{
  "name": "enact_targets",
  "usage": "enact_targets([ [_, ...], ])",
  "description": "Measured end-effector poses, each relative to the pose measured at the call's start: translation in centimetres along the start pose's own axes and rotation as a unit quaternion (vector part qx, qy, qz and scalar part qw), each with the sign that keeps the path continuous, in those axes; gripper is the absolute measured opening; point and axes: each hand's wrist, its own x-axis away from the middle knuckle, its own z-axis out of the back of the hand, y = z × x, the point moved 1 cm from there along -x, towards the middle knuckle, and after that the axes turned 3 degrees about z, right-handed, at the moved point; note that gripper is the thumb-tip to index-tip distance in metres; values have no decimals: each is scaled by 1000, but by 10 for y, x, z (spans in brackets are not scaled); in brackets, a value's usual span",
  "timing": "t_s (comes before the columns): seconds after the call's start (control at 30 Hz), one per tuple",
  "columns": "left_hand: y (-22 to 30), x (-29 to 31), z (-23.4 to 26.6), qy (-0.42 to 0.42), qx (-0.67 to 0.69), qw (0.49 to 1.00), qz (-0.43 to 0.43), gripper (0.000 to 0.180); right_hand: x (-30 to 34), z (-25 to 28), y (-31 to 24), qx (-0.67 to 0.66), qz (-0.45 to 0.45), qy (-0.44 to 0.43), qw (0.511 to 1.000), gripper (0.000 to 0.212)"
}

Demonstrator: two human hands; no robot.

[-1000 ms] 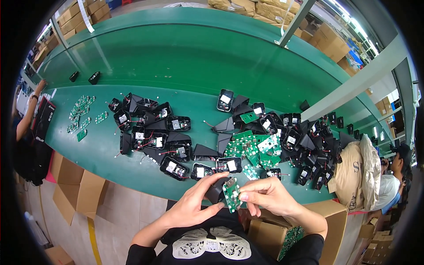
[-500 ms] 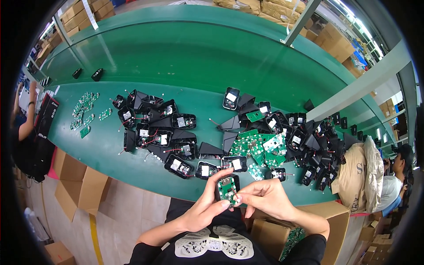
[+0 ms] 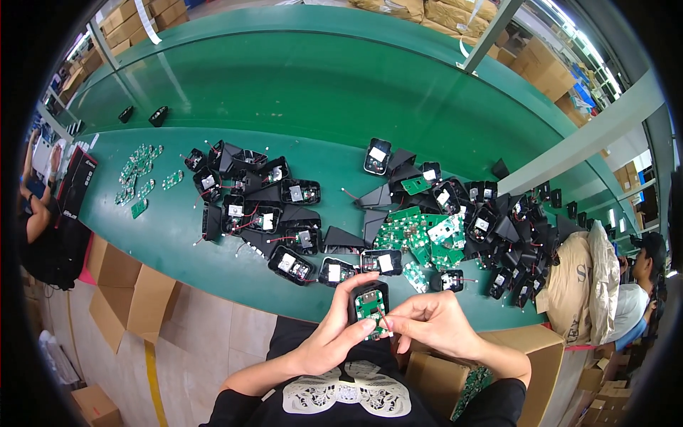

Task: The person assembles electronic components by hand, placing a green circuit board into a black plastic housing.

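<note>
Far left, loose green boards [image 3: 137, 167] lay scattered on the green bench [image 3: 178, 235]; below them, off the bench edge, an open carton [image 3: 135, 302]. Next right, a cluster of black housings [image 3: 263, 196] with red leads, well apart from you.

Your left hand [image 3: 324, 341] was clamped on a black housing [image 3: 385, 299], fingers round its far left side, thumb over the lower left of the green board [image 3: 367, 306] facing up at you. That pair sat between your hands, in front of your chest, just off the near bench edge. Key relation: long axis ran roughly away from you, near end toward your shirt. Left hand had the body; right was nearer the lower right corner.

Beyond, a pile of green boards [image 3: 402, 231]. Your right hand [image 3: 437, 324] came in from the right, thumb and finger pinched together, apparently on the red wire [image 3: 382, 318] by that corner; couldn't tell if they also touched the board.

Right of that, below the bench edge, a carton of boards [image 3: 523, 345]; up on the bench, a heap of black housings [image 3: 509, 231], then tan sacks [image 3: 569, 277].
</note>
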Motion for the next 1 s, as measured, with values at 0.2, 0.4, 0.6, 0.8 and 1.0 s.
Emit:
enact_targets([
  [0.2,-4,0,0,33,-110,991,-64,51,1,-2,-2,26,-16,15,999,24],
  [0.4,0,1,-2,39,-115,991,-56,48,-1,-2,-4,28,-23,8,999,28],
  [0.6,2,-2,-4,57,-136,986,-77,44,-5,-2,9,57,73,25,995,23],
  [0.8,-5,-6,-4,90,-249,953,-146,39,-5,-9,4,187,139,9,973,52],
  [1.0,-11,-3,2,135,-226,960,-95,35,-19,-13,15,113,116,13,987,51],
])
